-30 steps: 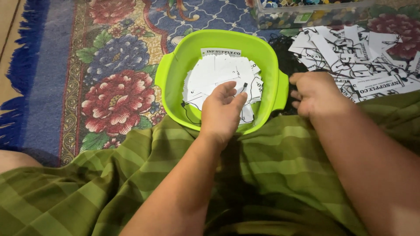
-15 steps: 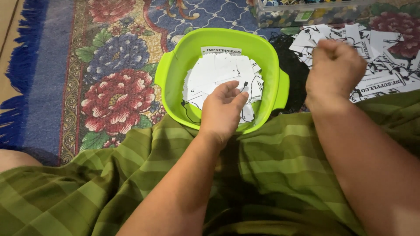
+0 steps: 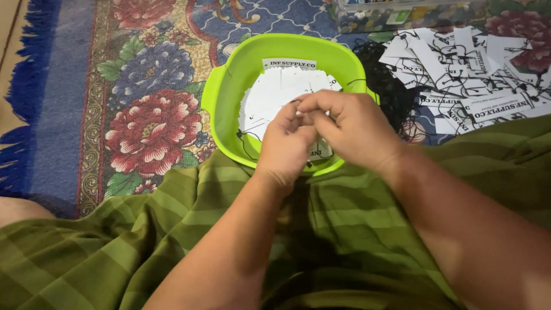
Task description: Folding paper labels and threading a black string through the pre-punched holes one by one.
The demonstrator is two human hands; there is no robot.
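While both hands met over its near side, the lime-green plastic basin point(image 3: 227, 86) sat on the floor just beyond the person's lap, holding a loose heap of white paper tags point(image 3: 275, 92), one of them propped against the far wall. The left hand point(image 3: 287, 146) and the right hand point(image 3: 353, 129) touched at the fingertips, fingers curled in and pinched together above the tags; something small seemed caught between them, perhaps a tag with a thin black string, but the fingers hid it and what they gripped could not be told. A thin black thread point(image 3: 245, 150) trailed over the basin's inner wall by the left wrist.

To the right of the basin lay a tangle of black strings point(image 3: 383, 72), and past it a spread pile of printed white tags point(image 3: 459, 74) with strings threaded through them. A clear plastic box point(image 3: 402, 14) stood at the far edge, its contents too blurred to tell.

Everything rested on a patterned carpet point(image 3: 149, 126) with big red and blue flowers and a blue fringe at the left. A green striped cloth point(image 3: 143, 241) covered the person's lap in the foreground
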